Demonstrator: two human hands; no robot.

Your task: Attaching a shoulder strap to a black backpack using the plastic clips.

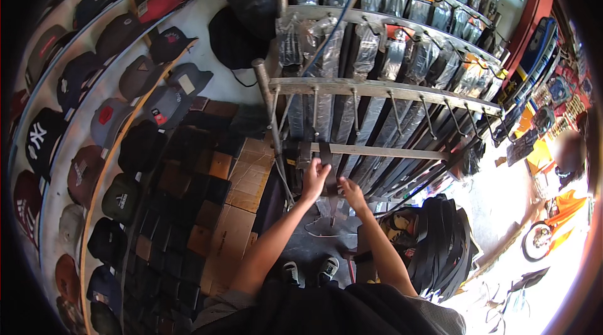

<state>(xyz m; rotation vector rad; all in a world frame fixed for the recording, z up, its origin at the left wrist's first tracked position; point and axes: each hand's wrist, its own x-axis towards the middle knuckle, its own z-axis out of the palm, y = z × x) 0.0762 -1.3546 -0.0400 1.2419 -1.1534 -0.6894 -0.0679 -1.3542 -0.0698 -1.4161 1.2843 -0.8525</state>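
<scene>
A dark brown belt strap (pixel 331 186) hangs down from the lower metal crossbar (pixel 377 151) of a display rack. My left hand (pixel 314 179) is at the strap's left edge, fingers curled and thumb against it, and appears to pinch it. On the other side, my right hand (pixel 352 193) is raised with bent fingers close to the strap's right edge. Whether those fingertips touch it is hard to tell. A short piece of dark strap (pixel 305 151) hangs over the same bar just left of the belt.
Belts in clear plastic (pixel 367 52) hang from the rack's upper rails. Empty hooks (pixel 355 111) stick out from the nearer rail (pixel 386 90). Caps (pixel 127 198) line shelves at left, above rows of wallets (pixel 160 231) and cardboard (pixel 231 231). Black straps (pixel 440 245) are heaped at right.
</scene>
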